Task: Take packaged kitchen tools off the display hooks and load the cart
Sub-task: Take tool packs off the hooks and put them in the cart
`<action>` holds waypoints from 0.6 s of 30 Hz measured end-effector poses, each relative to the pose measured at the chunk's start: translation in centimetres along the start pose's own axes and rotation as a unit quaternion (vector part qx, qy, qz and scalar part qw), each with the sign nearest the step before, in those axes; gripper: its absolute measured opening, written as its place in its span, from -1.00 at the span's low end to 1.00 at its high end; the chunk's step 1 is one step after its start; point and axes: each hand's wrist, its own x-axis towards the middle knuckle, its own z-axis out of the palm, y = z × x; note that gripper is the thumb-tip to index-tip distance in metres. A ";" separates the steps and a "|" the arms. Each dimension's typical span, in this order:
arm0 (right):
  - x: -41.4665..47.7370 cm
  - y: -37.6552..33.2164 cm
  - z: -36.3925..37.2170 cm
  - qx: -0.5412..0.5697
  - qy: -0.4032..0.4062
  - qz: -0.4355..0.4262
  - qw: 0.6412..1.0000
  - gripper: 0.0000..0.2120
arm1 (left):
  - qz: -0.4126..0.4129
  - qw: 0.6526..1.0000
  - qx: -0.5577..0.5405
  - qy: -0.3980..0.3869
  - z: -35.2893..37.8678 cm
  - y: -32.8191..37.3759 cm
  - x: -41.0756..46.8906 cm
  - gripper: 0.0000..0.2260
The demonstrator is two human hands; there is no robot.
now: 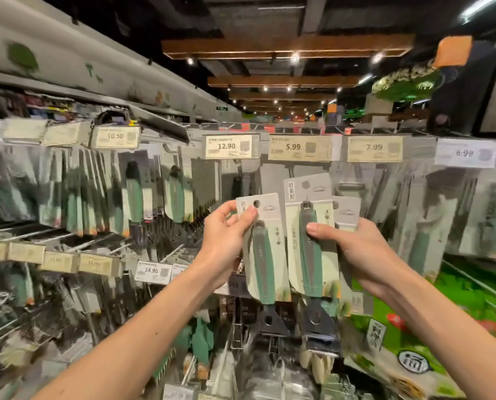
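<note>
Pinching left packaged tool (265,264) by card top, left hand (226,238) fingers at 9 o'clock, right hand (356,252) fingers at 3 o'clock curled round right packaged tool (313,255)

The 5.99 tag (300,147) is hanging on the display rail. Left of it is hanging the 12.90 tag (229,146), right of it the 7.99 tag (374,148). Straight below it, the right hand (356,249) is holding a packaged tool (310,255), with a rear package (347,210) lying behind. Below-left of it, the left hand (226,235) is pinching another packaged tool (265,255). Far left of it, hanging packages (96,197) are crowding the hooks.
</note>
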 end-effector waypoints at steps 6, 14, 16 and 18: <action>2.3 1.4 3.3 0.014 -0.007 -0.010 1.000 -0.76 | 0.072 0.992 0.106 0.015 -2.9 0.4 2.8 -0.70; 3.9 2.1 5.9 0.007 0.002 -0.018 1.000 -0.76 | 0.185 0.955 0.232 -0.002 -4.8 1.9 6.7 -0.49; 4.2 2.1 6.1 0.012 0.008 -0.023 1.000 -0.78 | 0.246 0.938 0.243 -0.017 -4.9 2.4 7.1 -0.52; 4.5 2.0 6.1 0.017 0.017 -0.027 0.999 -0.78 | 0.303 0.919 0.250 -0.037 -4.7 2.9 7.6 -0.53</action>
